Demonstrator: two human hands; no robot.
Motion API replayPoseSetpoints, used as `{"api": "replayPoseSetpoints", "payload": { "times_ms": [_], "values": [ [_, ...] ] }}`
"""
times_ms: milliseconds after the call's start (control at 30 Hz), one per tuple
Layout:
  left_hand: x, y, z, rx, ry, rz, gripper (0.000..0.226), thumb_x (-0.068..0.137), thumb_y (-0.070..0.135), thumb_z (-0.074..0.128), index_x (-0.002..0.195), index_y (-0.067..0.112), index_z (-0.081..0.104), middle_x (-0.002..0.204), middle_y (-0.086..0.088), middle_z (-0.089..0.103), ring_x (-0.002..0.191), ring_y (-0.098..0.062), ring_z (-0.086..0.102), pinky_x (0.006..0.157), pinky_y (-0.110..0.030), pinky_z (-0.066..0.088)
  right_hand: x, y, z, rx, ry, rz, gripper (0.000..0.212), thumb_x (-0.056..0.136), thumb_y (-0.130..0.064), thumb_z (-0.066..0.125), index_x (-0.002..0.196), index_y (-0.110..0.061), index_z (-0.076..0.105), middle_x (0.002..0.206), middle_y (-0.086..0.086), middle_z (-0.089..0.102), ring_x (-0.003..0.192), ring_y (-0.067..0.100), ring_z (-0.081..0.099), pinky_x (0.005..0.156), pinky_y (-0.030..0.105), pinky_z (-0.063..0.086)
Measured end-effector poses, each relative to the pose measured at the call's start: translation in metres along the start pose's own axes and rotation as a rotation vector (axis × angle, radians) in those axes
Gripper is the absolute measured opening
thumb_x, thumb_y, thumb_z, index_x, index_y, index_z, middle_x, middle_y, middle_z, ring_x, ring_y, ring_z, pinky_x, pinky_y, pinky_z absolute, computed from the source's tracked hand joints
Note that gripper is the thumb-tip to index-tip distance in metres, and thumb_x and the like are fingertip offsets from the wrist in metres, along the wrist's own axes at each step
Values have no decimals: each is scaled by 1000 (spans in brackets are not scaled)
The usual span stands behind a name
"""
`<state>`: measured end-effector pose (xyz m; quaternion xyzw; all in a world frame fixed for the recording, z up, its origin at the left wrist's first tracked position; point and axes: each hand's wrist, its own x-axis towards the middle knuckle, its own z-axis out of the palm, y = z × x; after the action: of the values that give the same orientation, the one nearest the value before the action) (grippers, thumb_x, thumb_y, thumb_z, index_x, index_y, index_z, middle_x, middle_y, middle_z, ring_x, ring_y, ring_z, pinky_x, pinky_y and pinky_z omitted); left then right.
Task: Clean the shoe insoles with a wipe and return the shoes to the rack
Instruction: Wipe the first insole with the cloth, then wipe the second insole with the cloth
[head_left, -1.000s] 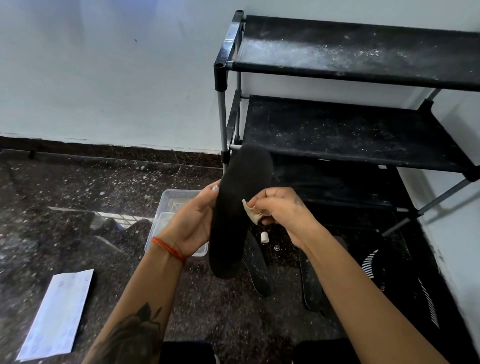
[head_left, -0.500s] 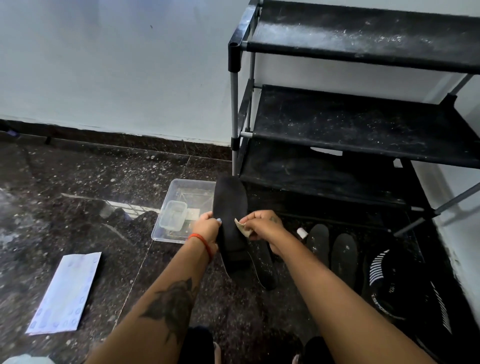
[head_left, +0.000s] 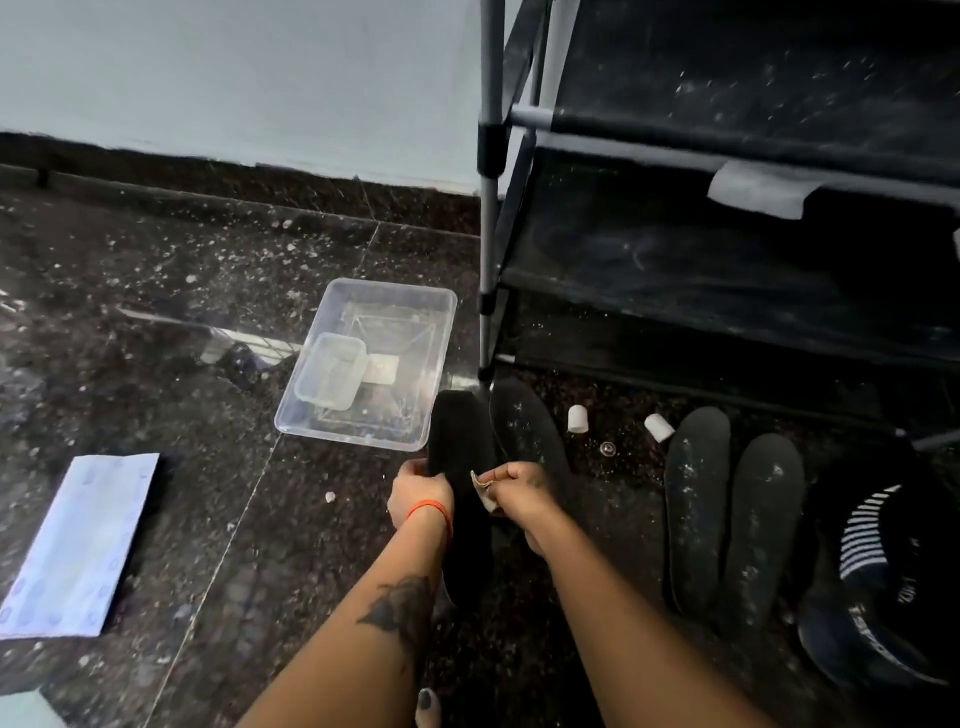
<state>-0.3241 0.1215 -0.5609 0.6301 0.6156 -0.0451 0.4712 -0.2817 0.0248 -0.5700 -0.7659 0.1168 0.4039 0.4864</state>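
Your L hand (head_left: 420, 493) grips the insole (head_left: 460, 467) at its left edge, long axis running away from you over the floor, R hand (head_left: 519, 491) pinching wipe (head_left: 482, 486) vs its right edge.

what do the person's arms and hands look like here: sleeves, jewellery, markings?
Both forearms are bare, with no sleeves and no gloves in view. The left hand has a thin orange-red thread band round the wrist, and a dark tattoo marks that forearm. The right hand shows no band or ring.
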Motion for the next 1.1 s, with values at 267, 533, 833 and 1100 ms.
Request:
{"api": "replayPoseSetpoints", "payload": {
  "times_ms": [267,533,833,1100],
  "values": [
    [29,-21,12,115,47,-44,28,87,16,63,116,15,65,121,-14,64,116,-32,56,94,-33,44,28,24,26,-107,11,10,12,82,-26,70,83,-14,72,90,5,71,78,13,61,76,27,51],
    [7,-14,19,332,190,189,34,91,19,57,125,16,56,131,-14,48,121,-35,42,95,-40,38,16,3,2,-70,162,-65,16,85,-20,63,94,-10,72,100,9,70,88,19,62,74,21,43],
    [-12,-12,81,184,-304,145,43,92,14,50,134,10,49,133,-13,54,123,-29,50,99,-28,36,45,14,-63,-54,353,176,30,90,-14,45,111,-3,64,116,18,63,101,36,62,81,42,54],
    [40,-32,125,-56,-365,-61,33,57,25,43,79,13,65,100,-19,67,98,-34,63,92,-50,51,30,13,-52,-104,334,199,26,72,-14,58,90,-2,72,96,16,70,91,33,66,81,33,54]
  ]
}}
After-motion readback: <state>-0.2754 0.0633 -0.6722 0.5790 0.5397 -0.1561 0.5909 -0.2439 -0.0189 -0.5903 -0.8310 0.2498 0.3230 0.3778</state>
